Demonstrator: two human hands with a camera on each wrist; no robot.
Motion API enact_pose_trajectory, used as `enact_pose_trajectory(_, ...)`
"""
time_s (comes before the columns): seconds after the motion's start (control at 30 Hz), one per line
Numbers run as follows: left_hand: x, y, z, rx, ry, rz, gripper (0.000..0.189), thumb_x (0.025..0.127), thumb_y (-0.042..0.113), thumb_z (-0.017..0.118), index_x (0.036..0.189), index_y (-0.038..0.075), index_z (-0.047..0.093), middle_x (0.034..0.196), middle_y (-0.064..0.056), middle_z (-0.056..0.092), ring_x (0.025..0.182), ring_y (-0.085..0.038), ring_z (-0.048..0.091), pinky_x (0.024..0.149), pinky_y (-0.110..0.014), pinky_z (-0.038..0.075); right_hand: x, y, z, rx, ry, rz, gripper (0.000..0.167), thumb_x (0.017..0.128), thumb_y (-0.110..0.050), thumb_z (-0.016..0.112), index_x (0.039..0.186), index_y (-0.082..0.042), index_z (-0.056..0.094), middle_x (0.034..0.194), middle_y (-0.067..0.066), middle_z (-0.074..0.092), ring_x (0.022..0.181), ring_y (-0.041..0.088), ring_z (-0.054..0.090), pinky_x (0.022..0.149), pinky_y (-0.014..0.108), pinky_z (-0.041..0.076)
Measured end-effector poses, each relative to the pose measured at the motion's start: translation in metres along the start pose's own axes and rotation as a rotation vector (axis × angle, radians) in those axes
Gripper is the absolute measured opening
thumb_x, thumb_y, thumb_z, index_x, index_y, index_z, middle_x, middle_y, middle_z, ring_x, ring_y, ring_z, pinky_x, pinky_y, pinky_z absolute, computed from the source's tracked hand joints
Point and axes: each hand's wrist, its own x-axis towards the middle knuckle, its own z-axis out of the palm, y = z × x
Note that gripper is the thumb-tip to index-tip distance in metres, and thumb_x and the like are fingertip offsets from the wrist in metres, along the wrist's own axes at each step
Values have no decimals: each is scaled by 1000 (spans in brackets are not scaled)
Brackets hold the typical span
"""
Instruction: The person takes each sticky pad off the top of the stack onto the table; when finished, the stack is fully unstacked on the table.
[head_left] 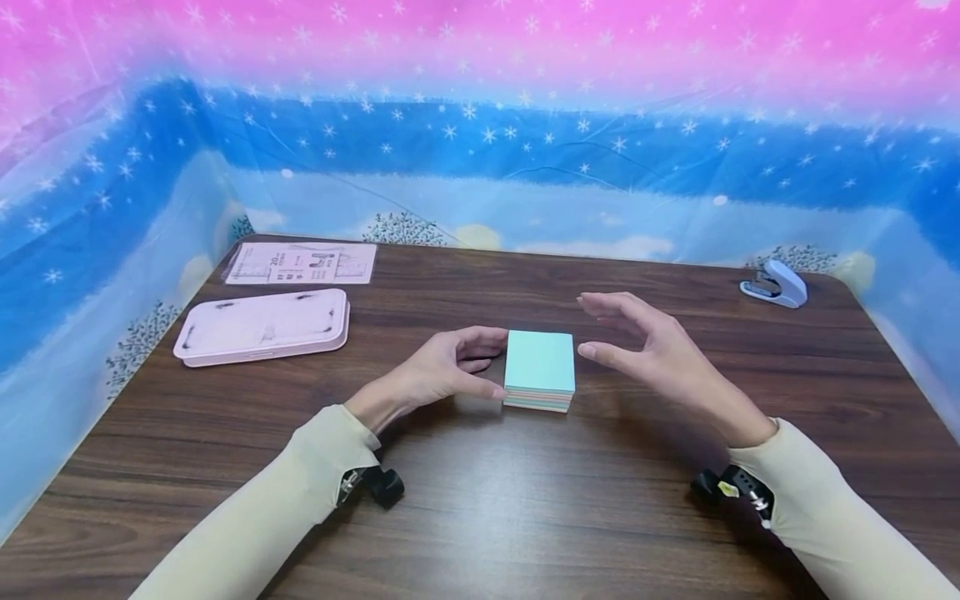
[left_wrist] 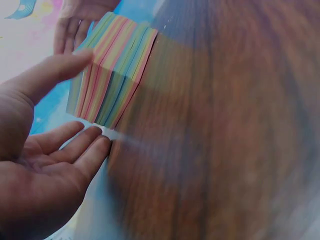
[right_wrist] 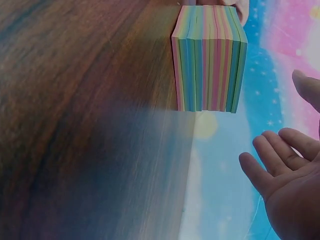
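A thick square stack of coloured sticky notes lies on the table, its top sheet mint green. Layers of pink, yellow, green and blue show along its sides in both wrist views. At its left side is my left hand, thumb by the near corner and fingers reaching along the left edge. Whether the thumb touches the paper I cannot tell. My right hand hovers to the right of the stack, apart from it, with thumb and fingers spread and nothing between them.
A pale pink case lies at the left of the wooden table. Behind it is a pink printed sheet. A white and grey stapler stands at the far right. Patterned cloth hangs around the table.
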Motion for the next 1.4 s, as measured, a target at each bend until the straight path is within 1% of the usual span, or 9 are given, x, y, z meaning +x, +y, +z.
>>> enact_pose_trajectory(0.1, 0, -1, 1, 40, 8, 0, 83, 81, -9, 85, 154, -9, 45, 156, -24, 50, 145, -37, 48, 116, -34, 44, 1, 0, 1, -2, -6, 5, 62, 98, -30, 80, 155, -23, 55, 153, -5, 56, 139, 24, 53, 113, 60, 44)
enact_pose_trajectory(0.3, 0, -3, 2, 122, 21, 0, 84, 81, -3, 88, 154, -6, 48, 153, -21, 54, 139, -35, 54, 114, -35, 47, 2, 0, 4, -19, -33, -6, 62, 99, -29, 79, 155, -18, 55, 154, -1, 56, 140, 28, 52, 112, 63, 44)
enact_pose_trajectory(0.47, 1, -4, 2, 184, 30, -6, 83, 80, 2, 90, 153, -3, 51, 150, -18, 57, 134, -33, 58, 113, -37, 48, 2, 0, 5, -40, -40, -3, 60, 99, -29, 79, 154, -20, 56, 153, 0, 56, 140, 30, 53, 112, 64, 44)
enact_pose_trajectory(0.63, 2, -4, 3, 237, 36, -11, 83, 79, 5, 92, 153, -1, 53, 148, -17, 58, 132, -32, 59, 112, -37, 49, 3, 0, 6, -73, -49, -7, 61, 99, -31, 80, 153, -18, 57, 152, 1, 57, 138, 30, 54, 111, 63, 45)
enact_pose_trajectory(0.83, 3, -6, 5, 243, 49, -26, 84, 79, 5, 93, 153, 1, 53, 147, -16, 58, 131, -31, 60, 111, -37, 49, 5, 0, 6, -107, -58, 1, 65, 96, -36, 83, 153, -18, 57, 152, -2, 57, 139, 27, 53, 112, 62, 45)
enact_pose_trajectory(1.03, 1, -6, 7, 254, 56, -22, 86, 77, 5, 93, 153, 0, 52, 148, -16, 58, 132, -31, 59, 113, -37, 48, 8, 4, 10, -160, -102, -11, 69, 93, -39, 84, 153, -17, 57, 152, 0, 56, 139, 27, 52, 110, 62, 45)
enact_pose_trajectory(1.2, 1, -8, 7, 277, 64, -19, 87, 76, 4, 94, 153, 0, 52, 148, -16, 58, 132, -31, 59, 113, -37, 48, 8, 7, 12, -161, -130, -22, 69, 92, -39, 86, 151, -16, 59, 151, 2, 57, 137, 28, 54, 107, 62, 48)
enact_pose_trajectory(1.4, 5, -9, 8, 268, 64, -5, 86, 76, 3, 94, 151, -1, 53, 148, -16, 58, 131, -31, 59, 112, -36, 48, 7, 8, 11, -170, -146, -8, 70, 91, -37, 87, 150, -12, 59, 150, 4, 58, 136, 30, 55, 104, 60, 52)
